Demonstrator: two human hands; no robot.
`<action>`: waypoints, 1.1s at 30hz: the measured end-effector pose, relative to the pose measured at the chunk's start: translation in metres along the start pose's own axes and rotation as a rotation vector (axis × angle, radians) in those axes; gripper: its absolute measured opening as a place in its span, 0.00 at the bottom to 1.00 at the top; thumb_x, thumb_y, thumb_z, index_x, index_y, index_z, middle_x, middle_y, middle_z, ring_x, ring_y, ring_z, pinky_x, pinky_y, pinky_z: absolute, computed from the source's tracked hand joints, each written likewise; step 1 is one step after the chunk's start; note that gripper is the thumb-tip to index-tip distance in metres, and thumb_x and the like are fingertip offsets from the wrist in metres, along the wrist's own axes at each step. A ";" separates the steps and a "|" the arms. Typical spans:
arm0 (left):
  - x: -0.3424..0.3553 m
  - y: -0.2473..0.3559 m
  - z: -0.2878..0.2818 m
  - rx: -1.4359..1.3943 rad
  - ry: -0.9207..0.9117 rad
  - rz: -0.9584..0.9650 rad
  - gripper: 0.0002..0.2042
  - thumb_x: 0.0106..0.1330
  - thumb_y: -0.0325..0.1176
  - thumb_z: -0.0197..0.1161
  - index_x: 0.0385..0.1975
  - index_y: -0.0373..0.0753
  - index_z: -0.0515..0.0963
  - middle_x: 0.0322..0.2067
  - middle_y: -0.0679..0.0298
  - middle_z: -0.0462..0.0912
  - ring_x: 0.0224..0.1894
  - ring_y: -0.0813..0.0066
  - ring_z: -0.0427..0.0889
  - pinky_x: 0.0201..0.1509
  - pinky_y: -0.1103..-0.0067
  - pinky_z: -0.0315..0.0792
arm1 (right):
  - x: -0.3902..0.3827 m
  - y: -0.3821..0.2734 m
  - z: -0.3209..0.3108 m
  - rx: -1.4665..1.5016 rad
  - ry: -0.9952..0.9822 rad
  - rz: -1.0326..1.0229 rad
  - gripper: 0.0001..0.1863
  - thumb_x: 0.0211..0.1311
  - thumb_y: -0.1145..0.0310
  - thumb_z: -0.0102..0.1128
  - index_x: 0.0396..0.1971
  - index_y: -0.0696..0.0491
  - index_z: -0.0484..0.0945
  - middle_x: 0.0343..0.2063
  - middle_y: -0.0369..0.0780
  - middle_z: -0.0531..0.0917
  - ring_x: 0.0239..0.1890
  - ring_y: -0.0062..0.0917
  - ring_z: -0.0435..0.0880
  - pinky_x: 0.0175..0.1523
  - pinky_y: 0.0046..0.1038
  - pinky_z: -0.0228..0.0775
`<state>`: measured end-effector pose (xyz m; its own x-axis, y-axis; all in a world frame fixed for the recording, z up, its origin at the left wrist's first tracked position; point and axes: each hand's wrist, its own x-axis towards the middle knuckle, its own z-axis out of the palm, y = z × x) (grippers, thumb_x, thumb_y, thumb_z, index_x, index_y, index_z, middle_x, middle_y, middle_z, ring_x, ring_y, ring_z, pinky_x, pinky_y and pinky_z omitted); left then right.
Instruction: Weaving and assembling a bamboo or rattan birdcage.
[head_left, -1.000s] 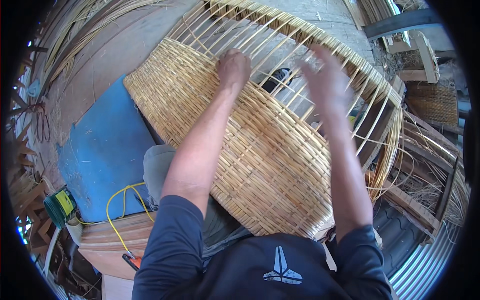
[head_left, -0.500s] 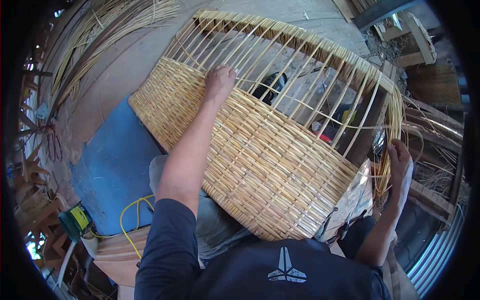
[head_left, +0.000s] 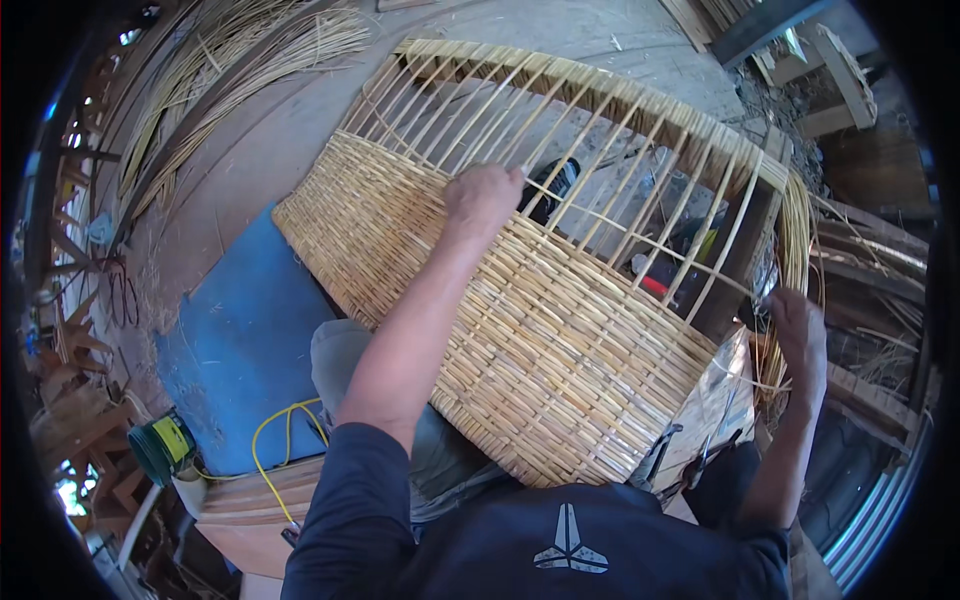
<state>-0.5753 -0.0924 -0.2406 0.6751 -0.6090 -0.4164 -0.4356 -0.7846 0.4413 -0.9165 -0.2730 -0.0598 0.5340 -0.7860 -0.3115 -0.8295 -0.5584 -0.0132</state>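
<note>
A woven wicker panel point(head_left: 560, 375) lies across my legs, its upper part a row of bare upright stakes point(head_left: 700, 230) under a wrapped rim. My left hand point(head_left: 482, 202) is closed around a pale weaving strip point(head_left: 580, 208) at the top edge of the woven part. That strip runs rightward through the stakes toward my right hand point(head_left: 798, 322), whose fingers are closed on it beyond the panel's right end, beside a hanging bundle of loose strands point(head_left: 795, 220).
A blue board point(head_left: 225, 355) lies at left, near a green container point(head_left: 160, 450) and a yellow cord point(head_left: 262, 435). Loose cane strips point(head_left: 250, 70) lie at back left. Timber offcuts point(head_left: 865, 400) and corrugated sheet point(head_left: 860, 540) are at right. A dark shoe point(head_left: 548, 192) shows through the stakes.
My right hand has swung from over the stakes out to the right end, drawing the strip across. My left hand has stayed on the weave's edge, shifting slightly with the view.
</note>
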 end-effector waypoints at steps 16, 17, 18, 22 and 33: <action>0.031 0.023 0.018 -0.093 0.136 0.022 0.20 0.63 0.36 0.59 0.51 0.32 0.68 0.49 0.47 0.75 0.49 0.54 0.79 0.53 0.65 0.73 | -0.048 -0.021 0.005 0.397 -0.120 0.029 0.07 0.59 0.71 0.56 0.33 0.59 0.77 0.18 0.38 0.73 0.22 0.18 0.69 0.30 0.26 0.63; 0.034 0.021 0.019 -0.068 0.089 -0.007 0.19 0.63 0.37 0.58 0.51 0.33 0.70 0.48 0.49 0.77 0.49 0.55 0.79 0.53 0.65 0.72 | -0.046 -0.022 0.006 0.385 -0.141 0.042 0.07 0.59 0.71 0.56 0.33 0.60 0.77 0.18 0.38 0.74 0.22 0.19 0.69 0.30 0.26 0.63; 0.037 0.021 0.021 -0.031 0.078 -0.056 0.19 0.64 0.38 0.57 0.51 0.35 0.71 0.46 0.50 0.79 0.50 0.55 0.79 0.54 0.66 0.72 | -0.046 -0.023 0.008 0.372 -0.165 0.079 0.07 0.59 0.72 0.56 0.33 0.60 0.77 0.18 0.39 0.74 0.22 0.20 0.70 0.30 0.26 0.63; 0.051 0.022 0.028 -0.134 0.017 -0.194 0.17 0.63 0.39 0.57 0.47 0.35 0.75 0.42 0.51 0.82 0.48 0.57 0.81 0.53 0.67 0.71 | -0.042 -0.021 0.018 0.342 -0.100 -0.038 0.07 0.59 0.72 0.56 0.33 0.59 0.77 0.19 0.41 0.76 0.22 0.24 0.73 0.31 0.27 0.65; 0.006 -0.014 0.007 -0.155 0.222 0.092 0.14 0.70 0.37 0.47 0.37 0.35 0.79 0.31 0.54 0.82 0.27 0.63 0.80 0.32 0.69 0.72 | -0.037 -0.027 0.017 0.336 -0.144 -0.086 0.08 0.56 0.72 0.58 0.34 0.60 0.77 0.22 0.45 0.78 0.25 0.31 0.77 0.34 0.30 0.68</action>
<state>-0.5696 -0.0859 -0.2545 0.7581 -0.6232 -0.1924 -0.4165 -0.6895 0.5925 -0.9167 -0.2247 -0.0641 0.5952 -0.6813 -0.4261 -0.8029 -0.4835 -0.3486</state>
